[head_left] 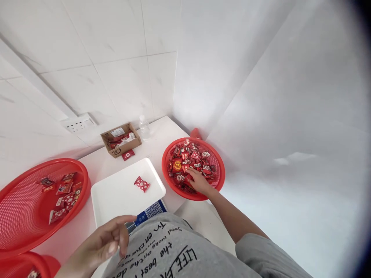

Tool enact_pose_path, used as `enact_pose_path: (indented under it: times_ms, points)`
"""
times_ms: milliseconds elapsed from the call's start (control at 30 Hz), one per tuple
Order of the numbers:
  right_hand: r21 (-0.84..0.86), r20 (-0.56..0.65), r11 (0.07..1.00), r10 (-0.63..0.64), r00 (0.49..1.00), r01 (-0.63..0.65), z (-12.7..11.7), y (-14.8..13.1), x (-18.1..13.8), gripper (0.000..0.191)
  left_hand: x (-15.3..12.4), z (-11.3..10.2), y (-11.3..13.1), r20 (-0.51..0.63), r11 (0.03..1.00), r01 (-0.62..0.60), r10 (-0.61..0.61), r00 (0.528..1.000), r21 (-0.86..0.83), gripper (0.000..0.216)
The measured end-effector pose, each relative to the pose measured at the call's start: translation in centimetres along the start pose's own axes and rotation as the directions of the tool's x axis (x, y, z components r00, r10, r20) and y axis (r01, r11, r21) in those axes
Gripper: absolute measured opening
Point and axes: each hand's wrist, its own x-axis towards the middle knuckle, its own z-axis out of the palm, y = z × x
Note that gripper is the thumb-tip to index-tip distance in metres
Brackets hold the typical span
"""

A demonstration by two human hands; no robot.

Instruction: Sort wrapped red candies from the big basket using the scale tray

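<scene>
Bright, diffuse light washed out the smooth wall, which looked soft; wide-angle distortion stretched the large left basket, and vignetting darkened the right corners.

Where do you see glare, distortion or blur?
Head view: white panel at right hazy, with a pale glare patch; head view: dark curve along the right edge; head view: larger left basket stretched, likely by the wide lens; head view: right hand reasonably clear.

One head-worn view, forward and down past the shirt to the nearby table.
</scene>
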Motion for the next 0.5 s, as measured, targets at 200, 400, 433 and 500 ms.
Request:
enact_pose_path:
  times_ms: [200, 400, 433, 500]
  points:
    - [0.058, -0.004, 0.998, -0.018, 1.000, 0.018, 0.0, -1.4, 0.2, 0.038, 2.3, 2.7, 0.7, -0.125, 1.000, 0.020, -0.023, 0.992, -0.024, 0.043]
    - [0.014, -0.171, 0.996, 0.092, 0.981, -0.091, -1.7, -0.9, 2.4, 0.041, 3.0, 2.9, 0.2, -0.119, 0.998, 0.065, -0.066, 0.991, -0.010, 0.042]
    - [0.002, -0.205, 0.993, 0.115, 0.972, -0.117, -2.1, -0.7, 2.6, 0.043, 3.2, 2.8, 0.1, -0.111, 0.998, 0.068, -0.067, 0.992, -0.001, 0.042]
    - [-0.023, -0.243, 0.986, 0.157, 0.957, -0.168, -2.8, -0.1, 2.5, 0.049, 3.5, 2.7, -0.1, -0.093, 0.998, 0.069, -0.067, 0.993, 0.012, 0.041]
